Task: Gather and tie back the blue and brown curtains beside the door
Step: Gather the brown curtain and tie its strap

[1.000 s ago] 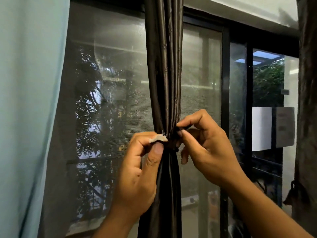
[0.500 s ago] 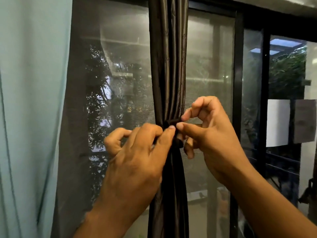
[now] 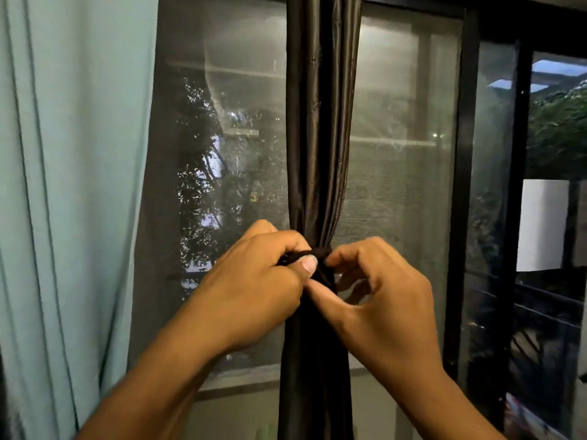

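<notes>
Two hands [image 3: 317,290] pinch tie [image 3: 305,254] | brown curtain [image 3: 320,122] | screen door [image 3: 397,154]

Count taken from the head view. Curtains: two. One brown curtain [image 3: 320,138], gathered into a narrow column at centre, running twelve to six o'clock. One blue curtain [image 3: 73,185], hanging at nine o'clock. Ties: one dark tie [image 3: 319,253], around the brown curtain at centre. Hands: two, a left hand [image 3: 254,281] at seven o'clock of the tie and a right hand [image 3: 381,300] at five o'clock. Dark door uprights [image 3: 462,185]: two seen, at three o'clock. White sheets [image 3: 540,223] on the glass: one.
</notes>
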